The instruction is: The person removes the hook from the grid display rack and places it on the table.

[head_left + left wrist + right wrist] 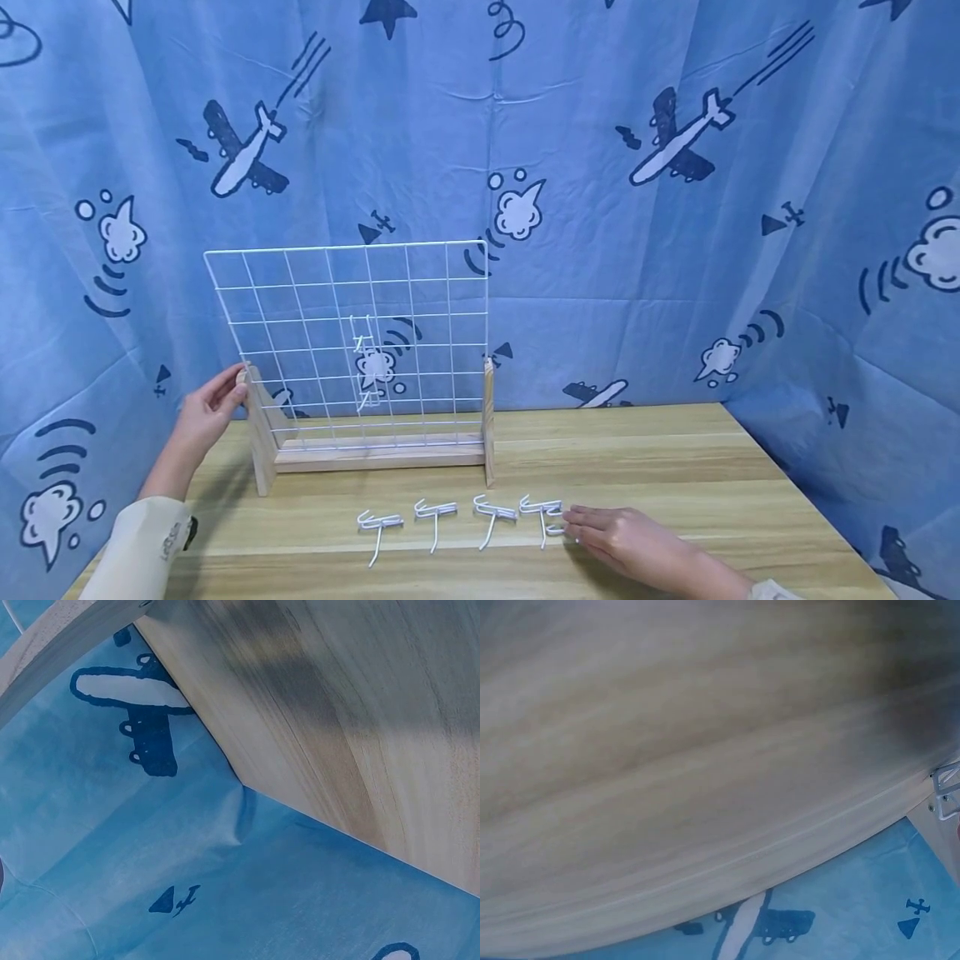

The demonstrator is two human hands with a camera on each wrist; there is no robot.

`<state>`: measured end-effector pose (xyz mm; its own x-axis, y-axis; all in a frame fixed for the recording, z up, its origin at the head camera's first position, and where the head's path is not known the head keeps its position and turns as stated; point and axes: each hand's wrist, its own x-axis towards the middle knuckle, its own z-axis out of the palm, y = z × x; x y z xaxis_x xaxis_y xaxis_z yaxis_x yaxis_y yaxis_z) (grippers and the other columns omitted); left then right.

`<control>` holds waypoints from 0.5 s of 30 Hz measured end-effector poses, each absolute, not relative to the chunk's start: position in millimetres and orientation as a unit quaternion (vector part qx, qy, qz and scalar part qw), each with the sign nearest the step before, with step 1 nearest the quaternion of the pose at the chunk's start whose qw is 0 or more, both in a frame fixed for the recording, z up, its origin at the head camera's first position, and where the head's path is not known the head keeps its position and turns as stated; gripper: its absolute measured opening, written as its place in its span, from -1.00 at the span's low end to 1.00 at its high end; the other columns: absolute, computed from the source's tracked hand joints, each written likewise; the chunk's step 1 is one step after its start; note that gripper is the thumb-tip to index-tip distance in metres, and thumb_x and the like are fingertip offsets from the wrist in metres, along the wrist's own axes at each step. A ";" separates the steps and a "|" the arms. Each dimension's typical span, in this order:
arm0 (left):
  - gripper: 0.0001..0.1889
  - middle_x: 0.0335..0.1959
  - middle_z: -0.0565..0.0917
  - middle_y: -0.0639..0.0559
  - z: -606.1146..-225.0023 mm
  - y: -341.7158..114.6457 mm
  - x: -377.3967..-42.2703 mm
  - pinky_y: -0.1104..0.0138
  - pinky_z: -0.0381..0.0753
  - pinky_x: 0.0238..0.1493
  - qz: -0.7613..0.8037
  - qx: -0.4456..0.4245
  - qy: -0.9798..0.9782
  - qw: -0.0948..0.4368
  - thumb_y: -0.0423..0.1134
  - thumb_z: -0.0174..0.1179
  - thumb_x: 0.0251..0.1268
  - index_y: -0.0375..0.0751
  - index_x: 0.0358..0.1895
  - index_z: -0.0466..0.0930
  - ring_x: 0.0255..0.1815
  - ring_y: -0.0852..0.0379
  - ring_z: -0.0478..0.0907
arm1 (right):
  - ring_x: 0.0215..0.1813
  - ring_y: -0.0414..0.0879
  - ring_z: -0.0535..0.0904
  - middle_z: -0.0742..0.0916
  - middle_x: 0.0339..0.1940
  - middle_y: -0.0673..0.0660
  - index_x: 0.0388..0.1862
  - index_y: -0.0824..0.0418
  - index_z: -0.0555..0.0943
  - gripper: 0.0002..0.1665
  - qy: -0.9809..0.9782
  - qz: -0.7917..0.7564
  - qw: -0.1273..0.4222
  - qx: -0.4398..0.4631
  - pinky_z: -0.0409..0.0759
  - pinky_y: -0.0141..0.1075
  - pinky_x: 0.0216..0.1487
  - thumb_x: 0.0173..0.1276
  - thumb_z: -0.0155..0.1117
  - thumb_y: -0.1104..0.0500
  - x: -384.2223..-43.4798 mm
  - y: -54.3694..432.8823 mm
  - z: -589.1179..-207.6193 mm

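A white wire grid panel (390, 329) stands upright in a wooden stand (378, 458) on the table. My left hand (210, 412) grips the stand's left side post (260, 437), thumb in front and fingers behind. Two small white hooks hang on the grid, an upper hook (363, 342) and a lower hook (367, 400). In front of the stand lies a row of white wire hooks (435, 509). At the row's right end my right hand (626, 537) pinches another wire hook (554, 530), mostly hidden by the fingers; part of that hook (946, 791) shows at the right wrist view's edge.
The light wooden table (637, 458) ends against a blue curtain (600, 275) printed with planes and clouds, which hangs behind and on both sides. In the left wrist view, the table's corner (247, 776) shows beside the curtain.
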<state>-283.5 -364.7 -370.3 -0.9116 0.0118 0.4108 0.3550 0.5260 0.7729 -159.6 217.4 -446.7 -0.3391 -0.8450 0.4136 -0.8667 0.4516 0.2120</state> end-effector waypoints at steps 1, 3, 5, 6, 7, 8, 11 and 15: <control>-0.38 0.33 0.24 -0.51 -370.4 -364.4 -283.3 0.77 0.35 -0.04 -0.477 -0.109 -0.852 0.184 -0.07 -0.07 0.52 -0.44 0.44 0.10 -0.03 0.75 0.26 | -0.01 -0.06 0.67 0.73 -0.02 0.17 -0.06 0.21 0.68 -0.69 -0.814 0.017 0.242 0.528 0.63 -0.40 -0.05 0.18 0.37 0.27 -160.1 217.3 -446.8; -0.39 0.32 0.24 -0.53 -370.9 -364.2 -283.5 0.78 0.35 -0.05 -0.479 -0.112 -0.850 0.188 -0.09 -0.07 0.52 -0.47 0.42 0.11 -0.05 0.77 0.25 | 0.00 -0.07 0.67 0.74 -0.02 0.17 -0.06 0.21 0.68 -0.70 -0.806 0.006 0.250 0.536 0.63 -0.40 -0.04 0.20 0.36 0.26 -160.6 217.2 -447.2; -0.39 0.32 0.24 -0.54 -371.0 -364.1 -283.8 0.78 0.35 -0.05 -0.481 -0.113 -0.848 0.190 -0.10 -0.06 0.52 -0.48 0.42 0.12 -0.05 0.77 0.26 | 0.00 -0.07 0.67 0.73 -0.02 0.16 -0.05 0.21 0.68 -0.72 -0.799 -0.007 0.258 0.542 0.63 -0.39 -0.03 0.24 0.33 0.24 -161.0 216.8 -447.4; -0.39 0.32 0.24 -0.54 -370.8 -364.1 -283.8 0.78 0.35 -0.05 -0.481 -0.113 -0.849 0.190 -0.10 -0.06 0.52 -0.47 0.42 0.12 -0.05 0.76 0.26 | 0.01 -0.08 0.67 0.73 -0.02 0.15 -0.05 0.21 0.68 -0.74 -0.799 -0.010 0.259 0.543 0.63 -0.38 -0.03 0.27 0.31 0.23 -161.0 216.6 -447.5; -0.39 0.32 0.24 -0.53 -370.8 -364.1 -284.0 0.78 0.35 -0.04 -0.479 -0.112 -0.850 0.189 -0.09 -0.07 0.52 -0.46 0.43 0.11 -0.03 0.75 0.26 | 0.01 -0.08 0.66 0.73 -0.02 0.15 -0.05 0.21 0.68 -0.75 -0.798 -0.014 0.261 0.543 0.63 -0.38 -0.03 0.31 0.28 0.22 -160.8 216.4 -447.7; -0.38 0.33 0.24 -0.52 -370.8 -364.4 -284.3 0.77 0.35 -0.03 -0.477 -0.111 -0.852 0.187 -0.08 -0.07 0.52 -0.45 0.43 0.10 -0.03 0.74 0.26 | 0.01 -0.08 0.66 0.73 -0.01 0.14 -0.04 0.22 0.68 -0.76 -0.797 -0.019 0.263 0.543 0.63 -0.37 -0.02 0.34 0.25 0.21 -160.6 216.2 -448.0; -0.38 0.34 0.24 -0.49 -370.5 -364.8 -284.7 0.77 0.34 -0.02 -0.473 -0.107 -0.855 0.184 -0.07 -0.09 0.53 -0.41 0.45 0.10 0.00 0.71 0.26 | 0.02 -0.07 0.66 0.73 -0.01 0.14 -0.03 0.23 0.68 -0.73 -0.794 -0.036 0.272 0.542 0.63 -0.35 -0.02 0.45 0.13 0.15 -159.2 215.0 -448.9; -0.39 0.34 0.25 -0.49 -370.5 -364.7 -285.0 0.77 0.34 -0.03 -0.472 -0.103 -0.856 0.184 -0.08 -0.08 0.53 -0.42 0.44 0.10 -0.02 0.73 0.26 | 0.03 -0.04 0.66 0.73 0.00 0.16 0.00 0.25 0.68 -0.66 -0.794 -0.056 0.274 0.540 0.64 -0.30 -0.01 0.51 0.05 0.10 -156.1 213.7 -448.9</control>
<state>-285.0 -364.7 -370.5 -0.9113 0.0033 0.4118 0.3498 0.5340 0.7698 -156.1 213.7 -448.9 -0.2659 -0.8880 0.3751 -0.8266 0.4103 0.3853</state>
